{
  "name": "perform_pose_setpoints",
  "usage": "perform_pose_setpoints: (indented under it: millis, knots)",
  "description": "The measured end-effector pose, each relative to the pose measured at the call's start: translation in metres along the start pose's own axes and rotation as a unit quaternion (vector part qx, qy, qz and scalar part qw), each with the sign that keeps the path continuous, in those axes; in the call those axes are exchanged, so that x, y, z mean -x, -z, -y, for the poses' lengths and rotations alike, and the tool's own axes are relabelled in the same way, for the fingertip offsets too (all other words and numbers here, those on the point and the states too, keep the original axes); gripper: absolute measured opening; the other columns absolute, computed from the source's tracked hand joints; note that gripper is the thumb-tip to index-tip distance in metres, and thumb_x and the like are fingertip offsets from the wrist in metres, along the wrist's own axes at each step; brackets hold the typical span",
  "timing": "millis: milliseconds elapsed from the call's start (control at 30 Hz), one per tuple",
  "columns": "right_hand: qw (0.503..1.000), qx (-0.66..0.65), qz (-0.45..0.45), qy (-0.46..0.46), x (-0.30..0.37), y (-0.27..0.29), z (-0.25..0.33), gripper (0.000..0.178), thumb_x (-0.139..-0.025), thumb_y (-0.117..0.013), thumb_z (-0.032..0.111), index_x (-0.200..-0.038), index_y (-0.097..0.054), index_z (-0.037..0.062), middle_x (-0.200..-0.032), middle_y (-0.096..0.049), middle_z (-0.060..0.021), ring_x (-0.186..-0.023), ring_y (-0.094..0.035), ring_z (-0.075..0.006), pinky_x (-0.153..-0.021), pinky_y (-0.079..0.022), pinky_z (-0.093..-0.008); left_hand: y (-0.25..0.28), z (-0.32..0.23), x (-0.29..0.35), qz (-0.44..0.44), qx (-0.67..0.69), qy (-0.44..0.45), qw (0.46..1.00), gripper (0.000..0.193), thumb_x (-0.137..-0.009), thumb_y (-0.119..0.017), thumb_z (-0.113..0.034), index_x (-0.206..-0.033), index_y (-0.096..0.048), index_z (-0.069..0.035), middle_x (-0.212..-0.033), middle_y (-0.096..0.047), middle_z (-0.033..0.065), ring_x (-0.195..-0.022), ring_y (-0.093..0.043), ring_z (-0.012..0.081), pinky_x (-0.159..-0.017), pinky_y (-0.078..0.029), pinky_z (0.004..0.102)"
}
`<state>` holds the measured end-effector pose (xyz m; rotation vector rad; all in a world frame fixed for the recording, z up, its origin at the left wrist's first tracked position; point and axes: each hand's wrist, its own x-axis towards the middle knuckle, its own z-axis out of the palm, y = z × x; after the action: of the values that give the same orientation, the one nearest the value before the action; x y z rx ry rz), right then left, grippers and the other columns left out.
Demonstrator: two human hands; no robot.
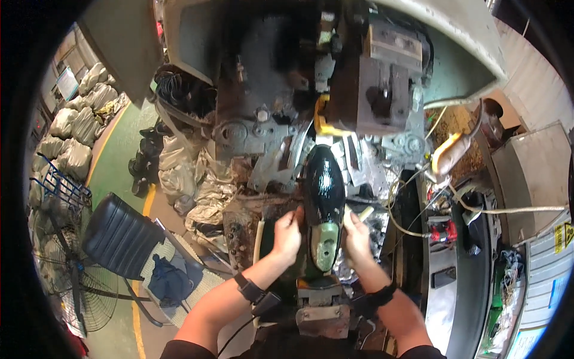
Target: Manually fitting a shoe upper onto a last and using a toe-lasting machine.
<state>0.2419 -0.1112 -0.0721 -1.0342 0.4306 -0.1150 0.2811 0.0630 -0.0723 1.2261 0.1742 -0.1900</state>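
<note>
A glossy black shoe upper (pixel 324 182) sits on a green shoe last (pixel 326 244), its toe pointing away from me into the machine. My left hand (pixel 288 238) grips its left side near the heel end, thumb up. On the opposite side my right hand (pixel 357 238) holds the same shoe, fingers partly hidden by it. The toe lies by the metal jaw plates (pixel 276 161) of the machine, under a yellow bracket (pixel 326 119). Just below the heel is a metal heel support (pixel 323 308).
Left of me stand a black-backed chair (pixel 116 233) with dark cloth on it and a floor fan (pixel 81 290). Pale sacks (pixel 84 125) are piled farther off. At right hangs a yellow-and-white handheld tool (pixel 449 154) with cables, beside a dark channel (pixel 472 281).
</note>
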Motion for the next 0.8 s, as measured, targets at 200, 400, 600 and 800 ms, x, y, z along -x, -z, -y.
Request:
perform_pose_setpoints:
  millis: [200, 400, 600, 800]
  knots:
    - [0.985, 0.150, -0.073, 0.036, 0.076, 0.068, 0.077, 0.044, -0.103, -0.060, 0.012, -0.142, -0.050, -0.0055, -0.104, -0.071, -0.0132, -0.079, -0.071, -0.0173, -0.072, -0.058, -0.0280, 0.110, -0.036, 0.058, -0.060, 0.029, 0.074, 0.995, 0.022, -0.103, -0.062, -0.021, -0.115, -0.063, -0.002, -0.102, -0.071, 0.0133, -0.093, -0.070, 0.0239, -0.085, -0.058, 0.0378]
    - [0.961, 0.141, -0.228, 0.066, 0.161, 0.177, 0.039, 0.038, -0.103, -0.059, 0.010, -0.138, -0.054, -0.0038, -0.096, -0.074, -0.0126, -0.074, -0.070, -0.0150, -0.064, -0.057, -0.0288, 0.182, -0.022, 0.113, -0.134, -0.060, 0.098, 0.984, 0.025, -0.103, -0.063, -0.022, -0.116, -0.065, -0.001, -0.101, -0.071, 0.0109, -0.089, -0.069, 0.0197, -0.082, -0.057, 0.0333]
    - [0.941, 0.205, -0.267, 0.034, 0.240, 0.218, -0.024, 0.033, -0.102, -0.059, 0.006, -0.133, -0.058, -0.0066, -0.092, -0.074, -0.0101, -0.075, -0.070, -0.0142, -0.065, -0.056, -0.0295, 0.049, -0.055, 0.095, 0.057, -0.141, -0.074, 0.986, 0.070, -0.097, -0.072, -0.019, -0.153, -0.032, -0.003, -0.143, -0.053, 0.0277, -0.135, -0.052, 0.0310, -0.111, -0.043, 0.0410]
    - [0.841, 0.478, -0.243, 0.069, 0.306, 0.289, -0.083, 0.021, -0.097, -0.061, 0.001, -0.113, -0.067, -0.0098, -0.078, -0.070, -0.0157, -0.066, -0.068, -0.0184, -0.059, -0.052, -0.0380, -0.041, -0.037, 0.071, 0.053, -0.412, -0.270, 0.869, 0.122, -0.077, -0.089, -0.029, -0.159, -0.004, -0.002, -0.156, -0.030, 0.0359, -0.144, -0.038, 0.0449, -0.119, -0.034, 0.0481]
